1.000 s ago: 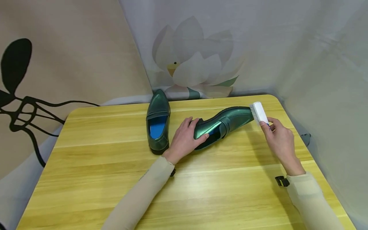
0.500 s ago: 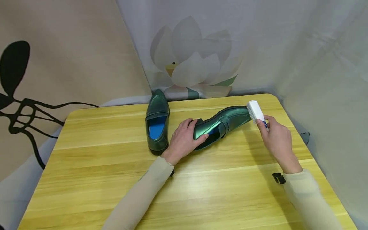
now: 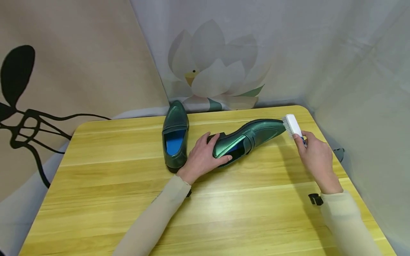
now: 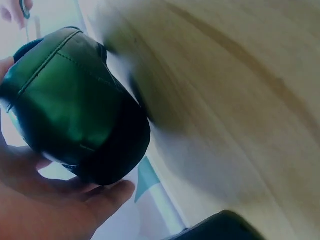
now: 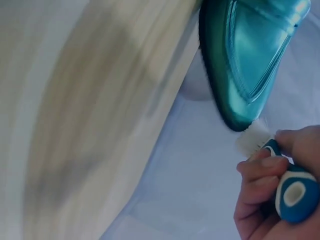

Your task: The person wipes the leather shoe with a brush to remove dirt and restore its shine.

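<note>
A metallic green loafer (image 3: pixel 264 132) is tipped on its side, toe pointing right, held up over the wooden table. My left hand (image 3: pixel 202 158) grips its heel, thumb at the shoe's opening and fingers over the back; the left wrist view shows the heel (image 4: pixel 70 100) from close behind. In my right hand (image 3: pixel 317 156) is a small white scrub brush (image 3: pixel 293 125), pinched by its blue-and-white handle (image 5: pixel 299 196). Its bristles are right at the loafer's toe. The matching loafer (image 3: pixel 176 121) stands upright left of my left hand, blue insole showing.
The wooden table (image 3: pixel 112 206) has rounded far corners. Behind it hangs a pale curtain (image 3: pixel 288 53) with a flower print. The standing loafer's toe reaches the table's far edge, close to the left forearm.
The brush and right hand shifted slightly left, then back right and a little nearer. The held loafer's toe has moved slightly right with them. The other loafer stays put.
</note>
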Tool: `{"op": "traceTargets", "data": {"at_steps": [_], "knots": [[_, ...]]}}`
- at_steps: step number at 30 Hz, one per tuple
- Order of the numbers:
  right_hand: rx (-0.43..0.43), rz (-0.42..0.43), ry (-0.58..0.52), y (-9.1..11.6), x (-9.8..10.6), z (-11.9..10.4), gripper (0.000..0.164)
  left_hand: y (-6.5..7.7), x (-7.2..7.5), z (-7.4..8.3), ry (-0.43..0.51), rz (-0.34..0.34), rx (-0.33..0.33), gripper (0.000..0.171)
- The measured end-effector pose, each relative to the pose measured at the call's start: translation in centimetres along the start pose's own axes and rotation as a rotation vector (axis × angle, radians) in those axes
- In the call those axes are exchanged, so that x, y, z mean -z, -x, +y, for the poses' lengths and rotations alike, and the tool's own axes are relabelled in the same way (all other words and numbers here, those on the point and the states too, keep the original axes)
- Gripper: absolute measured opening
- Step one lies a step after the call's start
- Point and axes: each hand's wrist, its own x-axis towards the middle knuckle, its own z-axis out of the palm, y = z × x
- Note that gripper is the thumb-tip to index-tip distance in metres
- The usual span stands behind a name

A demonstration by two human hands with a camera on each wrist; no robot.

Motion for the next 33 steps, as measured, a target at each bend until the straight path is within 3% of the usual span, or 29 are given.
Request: {"op": "traceTargets", "data": {"at_steps": [3, 7, 15, 18, 21, 29, 33], "knots": [[-0.027, -0.024, 0.001, 0.0, 0.0, 0.6, 0.053, 0.2, 0.0, -0.2, 0.016, -0.013, 0.002, 0.096], [0.004, -0.004, -0.009, -0.1, -0.1, -0.8, 0.051, 0.4, -0.2, -0.2, 0.031, 0.008, 0.0, 0.091], [0.204, 0.067, -0.005, 0.0, -1.9, -5.7, 0.042, 0.5, -0.7, 0.0, 0.01, 0.036, -0.002, 0.091], [0.23, 0.061, 0.003, 0.1, -2.1, -6.5, 0.04, 0.5, -0.8, 0.0, 0.011, 0.034, -0.003, 0.091], [0.202, 0.05, 0.008, 0.2, -1.6, -6.1, 0.041, 0.5, -0.8, 0.1, 0.014, 0.03, 0.0, 0.092], [0.054, 0.062, 0.018, 0.2, 0.0, -2.5, 0.048, 0.7, -0.8, 0.2, 0.013, 0.033, 0.007, 0.092], [0.053, 0.052, 0.024, -0.1, 0.3, -2.3, 0.049, 0.7, -0.7, 0.2, 0.024, 0.024, 0.004, 0.094]]}}
